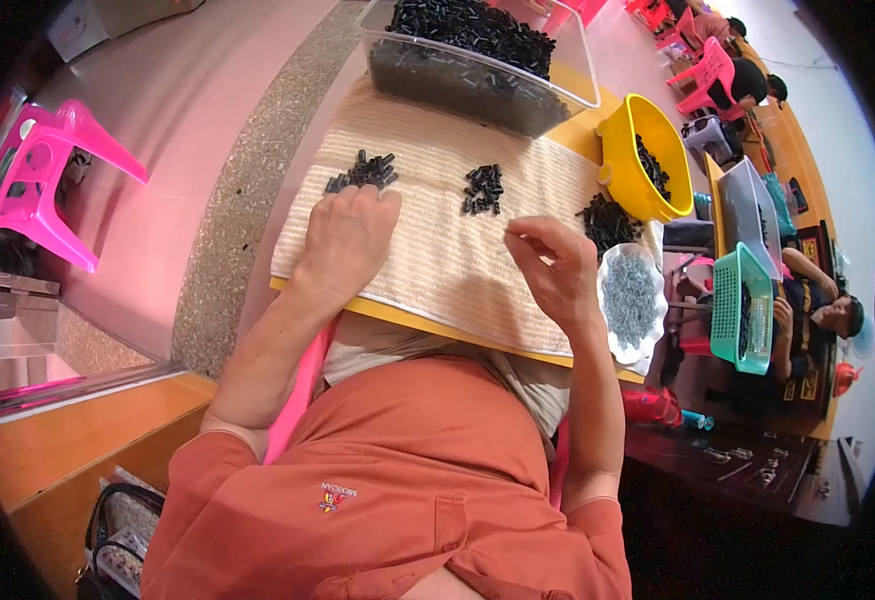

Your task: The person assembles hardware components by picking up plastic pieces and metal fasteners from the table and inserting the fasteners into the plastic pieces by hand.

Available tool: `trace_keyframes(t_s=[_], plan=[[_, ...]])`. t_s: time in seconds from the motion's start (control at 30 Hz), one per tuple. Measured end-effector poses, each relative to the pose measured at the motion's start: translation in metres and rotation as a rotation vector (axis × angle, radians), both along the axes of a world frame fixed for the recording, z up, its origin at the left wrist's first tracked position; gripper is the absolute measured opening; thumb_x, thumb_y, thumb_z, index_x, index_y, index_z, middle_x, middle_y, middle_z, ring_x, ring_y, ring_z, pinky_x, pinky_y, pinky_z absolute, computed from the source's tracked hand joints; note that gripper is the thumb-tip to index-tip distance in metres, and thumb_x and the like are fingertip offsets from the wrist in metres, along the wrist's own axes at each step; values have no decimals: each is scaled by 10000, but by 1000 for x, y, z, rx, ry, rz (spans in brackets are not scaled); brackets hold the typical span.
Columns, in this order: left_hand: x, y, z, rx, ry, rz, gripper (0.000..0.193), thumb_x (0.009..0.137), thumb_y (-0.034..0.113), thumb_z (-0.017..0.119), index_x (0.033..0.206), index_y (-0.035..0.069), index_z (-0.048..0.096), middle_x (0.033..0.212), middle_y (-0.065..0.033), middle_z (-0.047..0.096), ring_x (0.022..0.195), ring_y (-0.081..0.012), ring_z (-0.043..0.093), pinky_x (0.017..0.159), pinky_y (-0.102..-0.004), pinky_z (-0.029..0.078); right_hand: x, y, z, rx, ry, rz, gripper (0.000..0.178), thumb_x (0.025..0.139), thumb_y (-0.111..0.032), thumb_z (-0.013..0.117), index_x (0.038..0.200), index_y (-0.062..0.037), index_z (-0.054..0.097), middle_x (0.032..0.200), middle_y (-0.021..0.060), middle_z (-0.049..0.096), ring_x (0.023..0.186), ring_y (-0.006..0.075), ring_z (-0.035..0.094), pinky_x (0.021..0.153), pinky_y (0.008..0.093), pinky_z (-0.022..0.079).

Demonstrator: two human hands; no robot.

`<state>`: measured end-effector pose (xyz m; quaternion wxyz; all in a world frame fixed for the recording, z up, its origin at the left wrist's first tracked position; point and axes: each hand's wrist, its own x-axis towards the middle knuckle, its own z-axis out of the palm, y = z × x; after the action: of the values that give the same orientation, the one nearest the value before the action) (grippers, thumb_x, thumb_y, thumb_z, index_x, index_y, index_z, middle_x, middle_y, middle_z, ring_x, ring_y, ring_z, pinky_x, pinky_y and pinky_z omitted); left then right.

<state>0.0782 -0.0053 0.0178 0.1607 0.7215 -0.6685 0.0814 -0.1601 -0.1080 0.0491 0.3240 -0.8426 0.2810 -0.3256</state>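
My left hand (pixel 350 235) rests with curled fingers at the near edge of a small pile of short black tubes (pixel 362 172) on a cream striped towel (pixel 427 255). Its fingertips are turned away, so whatever they hold is hidden. To the right, my right hand (pixel 555 262) is over the towel with thumb and fingers drawn together; anything between them is too small to make out. Between and beyond the hands lies a second small group of black tubes (pixel 483 190). Beside my right wrist is a white scalloped dish (pixel 613 345) full of fine, silvery small pieces.
A clear plastic bin (pixel 477 95) heaped with black tubes stands at the far edge. At the right are a yellow basin (pixel 615 165) and a loose black heap (pixel 609 222). A green basket (pixel 725 310) and seated people are farther right; a pink stool (pixel 47 190) is left.
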Motion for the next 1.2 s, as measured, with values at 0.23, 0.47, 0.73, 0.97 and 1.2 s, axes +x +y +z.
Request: trace_keyframes(t_s=[0.23,0.47,0.73,0.97,1.2], plan=[[1,1,-1,59,65,40,51,863,93,602,874,47,583,799,-144,631,782,-339,659,673,-449,548,71,-19,-3,-17,238,65,189,829,-134,715,986,-30,708,947,187,700,844,348,685,761,400,546],[5,3,11,-119,309,93,109,851,118,639,886,55,557,821,-148,634,802,-350,649,706,-463,511,121,-39,-29,-168,364,100,257,833,-170,684,1064,-58,688,988,203,696,966,377,661,821,464,519],[12,1,14,-217,522,155,182,817,145,718,900,54,582,820,-143,664,774,-342,660,678,-440,508,142,-39,-45,-212,367,118,200,818,-138,645,994,-46,671,959,210,696,899,391,673,761,484,524],[11,-4,9,-243,772,173,153,814,111,738,866,38,615,709,-75,653,607,-166,622,587,-325,501,141,-38,-47,-175,336,130,243,804,-120,633,1019,-37,709,926,208,706,893,374,688,774,442,538],[14,-7,5,-280,912,177,125,830,62,744,854,24,628,706,1,634,627,-53,561,570,-243,472,142,-38,-54,-249,232,164,179,842,-194,644,971,-70,648,847,207,686,813,413,671,710,502,521]])
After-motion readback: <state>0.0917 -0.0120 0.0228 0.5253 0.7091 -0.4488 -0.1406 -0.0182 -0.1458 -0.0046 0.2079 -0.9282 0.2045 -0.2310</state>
